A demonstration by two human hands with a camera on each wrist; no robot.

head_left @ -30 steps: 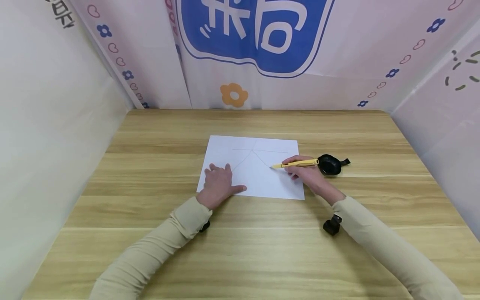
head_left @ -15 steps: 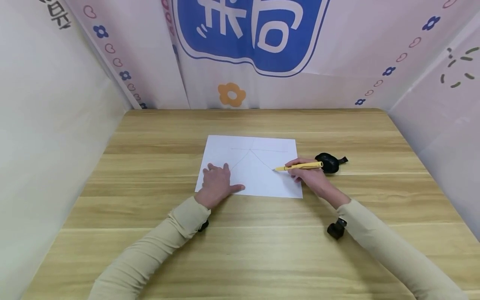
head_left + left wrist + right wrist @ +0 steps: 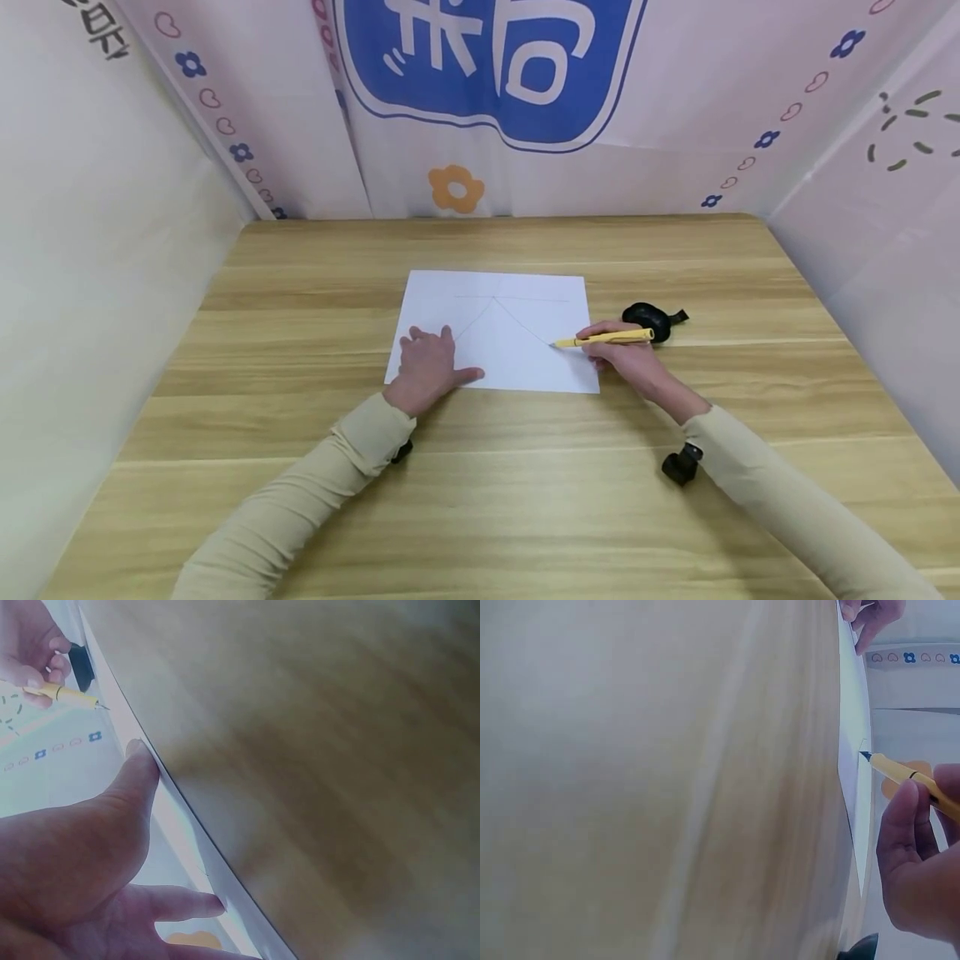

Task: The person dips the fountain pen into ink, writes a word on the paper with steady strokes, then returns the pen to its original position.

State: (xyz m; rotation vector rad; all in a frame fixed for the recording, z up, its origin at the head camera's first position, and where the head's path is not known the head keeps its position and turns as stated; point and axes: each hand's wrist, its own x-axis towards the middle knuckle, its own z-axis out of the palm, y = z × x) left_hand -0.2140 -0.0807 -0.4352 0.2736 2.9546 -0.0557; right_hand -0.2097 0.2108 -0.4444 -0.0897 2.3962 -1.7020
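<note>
A white sheet of paper (image 3: 517, 367) lies on the wooden table, bearing a thin horizontal line and two slanted lines that spread downward from it. My left hand (image 3: 426, 371) rests on the sheet's lower left part, fingers spread and thumb out to the right. On the right, my right hand (image 3: 626, 354) pinches a yellow fountain pen (image 3: 615, 337). The pen's nib meets the paper at the lower end of the right slanted line. In the right wrist view, thumb and fingers close around the pen (image 3: 907, 774) near its nib.
Just beyond my right hand sits a small black object (image 3: 647, 320) with a short tab, partly hidden. The wooden table (image 3: 487, 500) reaches to a printed backdrop (image 3: 652, 183) behind and at both sides. Black wrist cameras hang below the sleeves.
My right hand has moved slightly right and toward me with the pen, and the right slanted line has grown longer. My left hand stays on the paper; the head view has shifted a little.
</note>
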